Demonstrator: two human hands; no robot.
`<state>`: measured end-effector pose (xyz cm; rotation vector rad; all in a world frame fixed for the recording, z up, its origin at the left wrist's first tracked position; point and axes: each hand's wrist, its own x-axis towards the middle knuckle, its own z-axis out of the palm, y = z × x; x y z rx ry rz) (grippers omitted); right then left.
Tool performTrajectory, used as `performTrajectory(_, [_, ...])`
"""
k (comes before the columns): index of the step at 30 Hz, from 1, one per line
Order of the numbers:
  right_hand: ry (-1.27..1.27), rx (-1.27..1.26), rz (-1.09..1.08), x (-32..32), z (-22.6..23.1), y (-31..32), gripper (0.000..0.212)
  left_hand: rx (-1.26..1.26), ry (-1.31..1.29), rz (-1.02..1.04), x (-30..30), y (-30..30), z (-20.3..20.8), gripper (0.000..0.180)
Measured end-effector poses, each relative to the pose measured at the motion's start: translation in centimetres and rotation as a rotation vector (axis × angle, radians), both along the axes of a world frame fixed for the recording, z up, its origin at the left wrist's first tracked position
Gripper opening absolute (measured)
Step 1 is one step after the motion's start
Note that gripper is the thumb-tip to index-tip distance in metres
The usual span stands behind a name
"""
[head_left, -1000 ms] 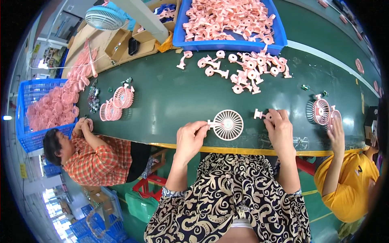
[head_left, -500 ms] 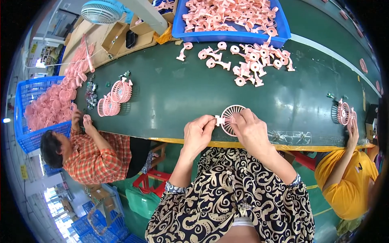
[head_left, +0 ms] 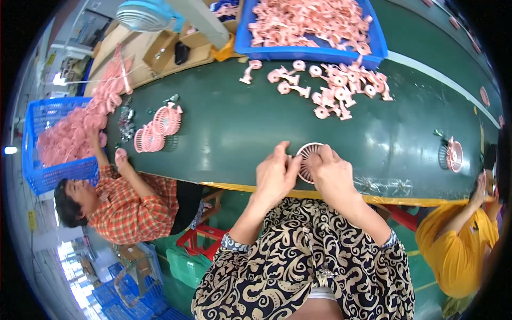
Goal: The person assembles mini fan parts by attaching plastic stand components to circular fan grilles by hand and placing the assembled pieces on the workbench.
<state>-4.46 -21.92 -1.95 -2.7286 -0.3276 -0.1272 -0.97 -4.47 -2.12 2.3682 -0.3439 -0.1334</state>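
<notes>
Holds right hand bunched over right half of round pink grille. Holds left hand, thumb spread, at grille's left rim; cannot tell either grip.

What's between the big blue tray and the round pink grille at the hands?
In the head view: loose pink parts near the blue tray, then green tabletop up to the pink grille.

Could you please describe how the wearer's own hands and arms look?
The left hand and right hand wear no gloves, and the forearms are bare up to bluish, pale-patterned cuffs; the sleeves above are black with cream swirls.
</notes>
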Motion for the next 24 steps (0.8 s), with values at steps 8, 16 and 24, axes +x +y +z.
performTrajectory(8, [0.003,0.349,0.017,-1.3,2.4,-1.6,0.041,-0.179,0.254,-0.085,1.6,1.3,0.5,0.033])
performTrajectory(16, [0.04,0.19,-0.507,-5.1,2.9,-10.9,0.045,0.396,-0.722,0.419,10.9,14.2,0.5,0.045])
performTrajectory(24, [-0.309,-0.033,-0.613,-4.2,2.5,-15.0,0.031,0.204,-0.204,0.333,9.5,14.3,1.1,0.057])
